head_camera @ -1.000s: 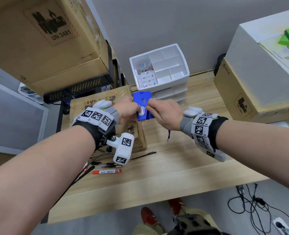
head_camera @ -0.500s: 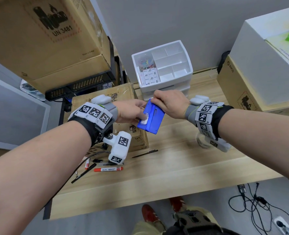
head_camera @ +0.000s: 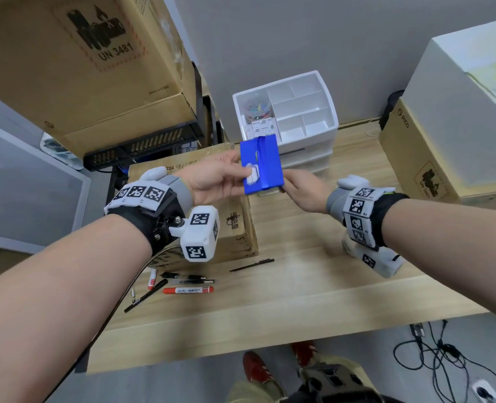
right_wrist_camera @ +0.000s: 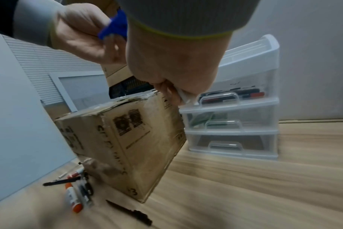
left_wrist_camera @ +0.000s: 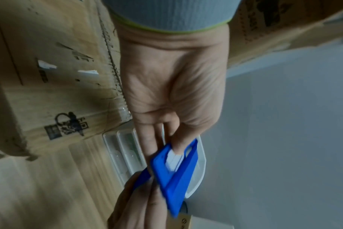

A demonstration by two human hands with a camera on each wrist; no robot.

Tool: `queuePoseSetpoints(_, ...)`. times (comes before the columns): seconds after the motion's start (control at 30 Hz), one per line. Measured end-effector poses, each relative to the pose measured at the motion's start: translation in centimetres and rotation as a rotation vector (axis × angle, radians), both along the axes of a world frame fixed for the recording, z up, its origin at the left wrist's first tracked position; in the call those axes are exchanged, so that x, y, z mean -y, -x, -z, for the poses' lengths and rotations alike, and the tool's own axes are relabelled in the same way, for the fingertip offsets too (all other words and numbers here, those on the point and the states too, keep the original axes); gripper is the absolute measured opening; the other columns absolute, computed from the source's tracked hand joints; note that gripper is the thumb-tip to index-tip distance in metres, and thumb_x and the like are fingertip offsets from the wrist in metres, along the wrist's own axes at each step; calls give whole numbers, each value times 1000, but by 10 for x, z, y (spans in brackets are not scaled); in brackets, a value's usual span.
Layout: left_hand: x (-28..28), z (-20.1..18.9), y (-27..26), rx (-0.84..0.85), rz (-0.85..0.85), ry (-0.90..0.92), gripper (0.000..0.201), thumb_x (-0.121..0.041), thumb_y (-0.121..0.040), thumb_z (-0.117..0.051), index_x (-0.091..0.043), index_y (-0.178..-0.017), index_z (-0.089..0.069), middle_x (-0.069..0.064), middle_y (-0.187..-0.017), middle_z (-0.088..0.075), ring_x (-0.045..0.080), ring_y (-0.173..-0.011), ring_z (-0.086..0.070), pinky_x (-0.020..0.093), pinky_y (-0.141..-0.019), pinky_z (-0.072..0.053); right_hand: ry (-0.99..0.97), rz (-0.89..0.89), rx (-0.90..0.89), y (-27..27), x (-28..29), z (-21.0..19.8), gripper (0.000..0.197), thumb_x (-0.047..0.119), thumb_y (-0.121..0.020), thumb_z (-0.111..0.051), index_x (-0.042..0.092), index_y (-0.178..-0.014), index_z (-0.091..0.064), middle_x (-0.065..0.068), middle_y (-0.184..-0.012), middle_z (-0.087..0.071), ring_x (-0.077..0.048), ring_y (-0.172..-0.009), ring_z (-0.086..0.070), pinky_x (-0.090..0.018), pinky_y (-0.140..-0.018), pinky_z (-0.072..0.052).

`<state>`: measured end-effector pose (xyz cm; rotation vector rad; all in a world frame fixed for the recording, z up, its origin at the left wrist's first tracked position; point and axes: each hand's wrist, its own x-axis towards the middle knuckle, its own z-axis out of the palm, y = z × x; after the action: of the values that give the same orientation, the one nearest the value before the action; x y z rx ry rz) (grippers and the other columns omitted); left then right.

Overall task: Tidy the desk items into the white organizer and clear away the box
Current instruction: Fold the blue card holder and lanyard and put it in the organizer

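Note:
Both hands hold a blue card holder (head_camera: 262,167) with a blue strap wound round it, in the air just in front of the white organizer (head_camera: 329,112). My left hand (head_camera: 241,175) pinches its left edge, thumb on a white patch on its face (left_wrist_camera: 178,173). From below right, my right hand (head_camera: 291,186) grips its lower edge with curled fingers (right_wrist_camera: 172,96); something pale shows there. The small brown box (head_camera: 232,228) stands on the desk under my left wrist. Several pens and a red marker (head_camera: 188,290) lie in front of the box.
A tub of coloured clips (head_camera: 257,107) sits in the organizer's top tray, and its drawers (right_wrist_camera: 235,96) hold markers. Big cardboard boxes (head_camera: 81,68) tower at back left. A white box on a brown one (head_camera: 415,158) stands at right. Cables (head_camera: 444,359) trail on the floor.
Both hands have carried the blue card holder up and towards the organizer, turning its flat face to the head camera. The right hand has slid from on top of it to under its lower right edge.

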<state>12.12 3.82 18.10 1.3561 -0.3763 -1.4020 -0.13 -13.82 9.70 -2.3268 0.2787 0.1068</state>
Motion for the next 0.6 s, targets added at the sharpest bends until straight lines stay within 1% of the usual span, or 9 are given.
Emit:
queuePoseSetpoints(0.1, 8, 4, 2, 169, -146, -54, 32, 7, -97, -49, -7, -125, -57, 11, -109, -71, 17, -91, -73, 30, -74, -60, -34, -7, 26, 7, -19, -2, 31, 25, -104, -31, 14, -79, -46, 0, -72, -53, -20, -64, -46, -34, -62, -37)
queuePoseSetpoints(0.17, 10, 11, 4, 229, -233, -95, 30, 10, -95, -49, -9, -115, -61, 9, -102, -73, 16, -86, -74, 30, -70, -60, -71, -32, 63, 6, -30, -2, 31, 28, -104, -30, 13, -83, -48, -2, -75, -55, -22, -67, -48, -37, -65, -41)
queuePoseSetpoints(0.23, 10, 14, 7, 270, -301, -130, 28, 11, -94, -49, -9, -107, -63, 10, -99, -73, 17, -84, -74, 31, -69, -61, -100, -50, 88, 4, -40, -3, 27, 24, -103, -32, 11, -86, -48, -5, -78, -56, -27, -71, -49, -42, -70, -43)
queuePoseSetpoints(0.27, 10, 16, 6, 282, -336, -145, 27, 11, -94, -49, -8, -107, -63, 11, -101, -73, 18, -85, -74, 32, -70, -61, -113, -50, 93, 4, -42, -3, 26, 22, -103, -33, 10, -87, -49, -7, -79, -56, -28, -72, -49, -42, -70, -43)
queuePoseSetpoints(0.33, 10, 19, 2, 304, -411, -172, 30, 11, -93, -51, -4, -117, -60, 15, -109, -71, 23, -94, -73, 36, -74, -62, -130, -30, 101, 5, -45, -4, 24, 22, -103, -37, 9, -88, -49, -12, -83, -60, -29, -74, -51, -42, -71, -44)
queuePoseSetpoints(0.4, 8, 20, 0, 346, -465, -214, 36, 11, -91, -53, -2, -125, -57, 18, -115, -70, 28, -98, -72, 40, -75, -62, -101, -19, 139, 4, -44, -4, 25, 23, -103, -41, 12, -82, -50, -9, -78, -61, -27, -71, -51, -43, -68, -42)
queuePoseSetpoints(0.47, 7, 20, -1, 439, -484, -259, 39, 11, -89, -54, -5, -123, -56, 18, -113, -70, 30, -97, -73, 43, -74, -62, -28, -34, 186, 2, -40, -6, 31, 24, -101, -47, 20, -71, -47, 2, -63, -52, -18, -60, -46, -38, -60, -35)
queuePoseSetpoints(0.5, 6, 20, 0, 504, -478, -280, 39, 11, -87, -54, -8, -121, -57, 18, -112, -70, 31, -96, -72, 44, -73, -62, 15, -44, 208, 2, -39, -8, 32, 25, -100, -50, 22, -68, -48, 6, -60, -48, -16, -57, -43, -35, -59, -32)
queuePoseSetpoints(0.6, -2, 20, 4, 708, -362, -342, 43, 5, -82, -57, -23, -114, -59, 14, -103, -72, 28, -94, -72, 47, -79, -60, 22, -10, 245, 0, -35, -17, 21, 27, -96, -59, 17, -80, -68, 13, -65, -56, -6, -61, -50, -26, -65, -36)
